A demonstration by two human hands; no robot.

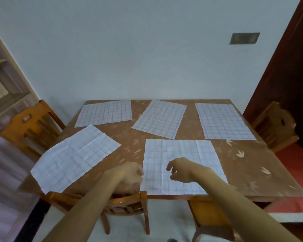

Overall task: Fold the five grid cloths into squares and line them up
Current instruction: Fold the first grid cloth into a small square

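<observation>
Several white cloths with a blue grid lie flat and unfolded on the brown table [238, 165]. One cloth [180, 154] is at the front middle, another [73, 158] at the front left hanging over the table's corner. Along the back lie a left cloth [105, 113], a middle cloth [160, 118] and a right cloth [223, 121]. My left hand [129, 173] rests at the left edge of the front middle cloth with its fingers curled at that edge. My right hand [181, 169] hovers over the same cloth, fingers bent and apart, holding nothing.
Wooden chairs stand at the left [30, 126], at the right [276, 124] and at the near side [124, 205] under my arms. The table's far edge meets a pale wall with a switch plate [244, 38]. A dark door [287, 70] is at the right.
</observation>
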